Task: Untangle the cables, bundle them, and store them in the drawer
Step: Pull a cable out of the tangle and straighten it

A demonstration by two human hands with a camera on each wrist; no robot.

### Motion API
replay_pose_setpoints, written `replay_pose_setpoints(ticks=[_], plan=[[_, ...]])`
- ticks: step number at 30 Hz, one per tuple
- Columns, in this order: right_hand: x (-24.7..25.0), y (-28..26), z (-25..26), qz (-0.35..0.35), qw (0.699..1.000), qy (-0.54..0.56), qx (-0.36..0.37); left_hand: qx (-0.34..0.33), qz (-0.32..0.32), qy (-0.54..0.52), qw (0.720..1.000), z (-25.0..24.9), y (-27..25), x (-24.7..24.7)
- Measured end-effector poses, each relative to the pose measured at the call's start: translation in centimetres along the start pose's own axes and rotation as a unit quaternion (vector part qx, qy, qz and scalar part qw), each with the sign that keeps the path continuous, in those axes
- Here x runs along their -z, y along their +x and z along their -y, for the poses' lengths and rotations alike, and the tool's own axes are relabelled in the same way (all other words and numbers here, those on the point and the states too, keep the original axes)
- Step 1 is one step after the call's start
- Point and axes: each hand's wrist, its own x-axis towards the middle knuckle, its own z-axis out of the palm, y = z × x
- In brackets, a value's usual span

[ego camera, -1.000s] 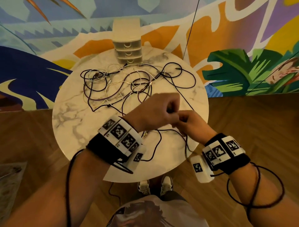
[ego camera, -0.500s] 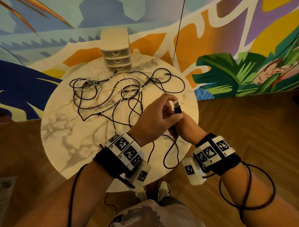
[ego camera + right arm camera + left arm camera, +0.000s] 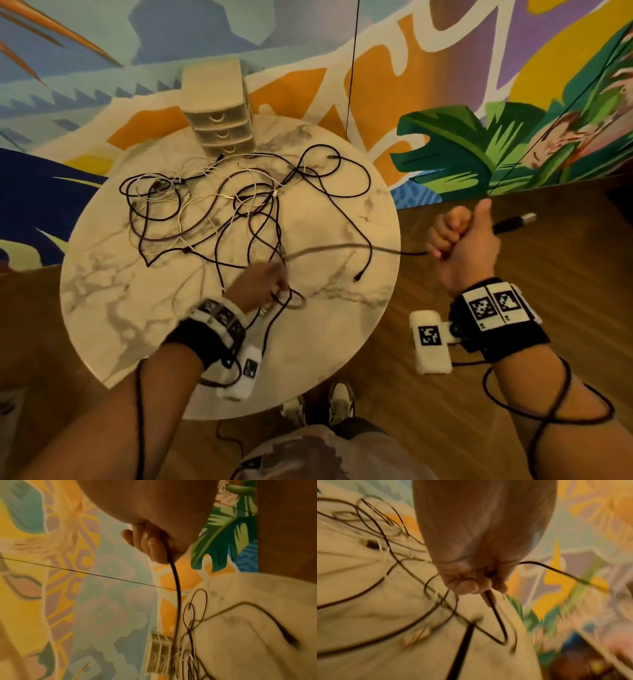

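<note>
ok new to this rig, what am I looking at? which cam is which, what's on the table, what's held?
No robot: a person works with bare hands. The big picture comes from a head camera looking down; the other two come from cameras strapped to each wrist, looking along the fingers. The patterned bands are wrist markers. On the round marble table lie tangled cables and a small drawer unit at the far edge. The right hand grips a black cable near its plug, out past the table edge. The left hand, blurred, holds the same cable over the table.
</note>
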Motion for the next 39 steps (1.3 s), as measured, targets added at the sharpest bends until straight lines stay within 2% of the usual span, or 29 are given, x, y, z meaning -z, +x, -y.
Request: replay_pose_setpoints(ticks=[2,4,6,8,9,10,11,14,16,17,19,20,22,24,26,27,29,31,33,36,39], plan=[[0.0,0.1,1.4,-0.013,0.996,-0.049,0.075,-0.006,-0.154,-0.02,0.988,-2.0,0.8,2.9],[-1.2,-0.8,2.5,0.033,0.979,-0.158,0.123,-0.041,-0.23,0.03,0.972,-5.8,0.2,3.9],[-3.1,-2.4,2.2,0.135,0.938,-0.304,0.103,-0.077,-0.226,0.2,0.95,-10.2,-1.5,2.5],[-4.0,-3.5,0.1,0.237,0.865,-0.439,0.047,-0.128,-0.186,0.35,0.909,-13.0,-3.6,-0.8],[-3.9,-3.5,-1.1,0.258,0.831,-0.492,0.03,-0.148,-0.171,0.388,0.893,-13.5,-4.2,-2.3],[-3.4,-3.3,-2.2,0.26,0.81,-0.526,0.011,-0.162,-0.165,0.408,0.883,-13.7,-4.6,-3.4],[-3.1,-3.0,-3.0,0.255,0.803,-0.538,-0.017,-0.165,-0.161,0.423,0.876,-13.6,-4.7,-4.0],[-2.5,-2.2,-3.5,0.25,0.831,-0.489,-0.09,-0.177,-0.143,0.431,0.873,-12.6,-4.3,-4.9],[-2.7,-1.9,-3.4,0.252,0.862,-0.432,-0.088,-0.178,-0.131,0.381,0.898,-12.2,-4.0,-5.6],[-2.9,-1.7,-3.4,0.249,0.876,-0.407,-0.074,-0.173,-0.118,0.327,0.921,-11.7,-3.8,-5.9],[-2.9,-0.9,-3.3,0.223,0.906,-0.359,-0.029,-0.125,-0.072,0.193,0.97,-9.6,-2.9,-6.7],[-2.8,-0.4,-3.0,0.195,0.921,-0.336,-0.01,-0.084,-0.047,0.134,0.986,-7.8,-2.3,-6.9],[-2.5,0.6,-2.2,0.12,0.955,-0.271,0.002,0.016,-0.041,0.041,0.998,-4.1,-1.5,-6.1],[-2.1,1.2,-1.3,0.077,0.975,-0.208,0.008,0.089,-0.1,0.005,0.991,-1.1,-0.5,-4.3],[-2.1,0.9,-1.4,0.091,0.978,-0.188,-0.017,0.063,-0.184,0.089,0.977,-0.6,0.1,-2.4],[-2.4,0.4,-1.9,0.117,0.973,-0.192,-0.049,0.021,-0.225,0.139,0.964,-1.4,0.0,-1.8],[-3.5,-1.1,-3.8,0.191,0.947,-0.227,-0.122,-0.059,-0.264,0.214,0.938,-4.0,-1.0,-2.0],[-4.7,-2.5,-5.7,0.252,0.911,-0.28,-0.167,-0.099,-0.252,0.288,0.919,-5.7,-2.8,-3.3],[-5.6,-3.1,-6.8,0.282,0.892,-0.307,-0.171,-0.089,-0.208,0.312,0.923,-5.3,-3.7,-4.6],[-6.3,-2.9,-7.1,0.263,0.904,-0.294,-0.165,-0.086,-0.167,0.255,0.949,-2.9,-3.3,-5.1],[-6.6,-2.3,-6.9,0.231,0.916,-0.292,-0.15,-0.087,-0.104,0.138,0.981,0.3,-2.4,-5.2]])
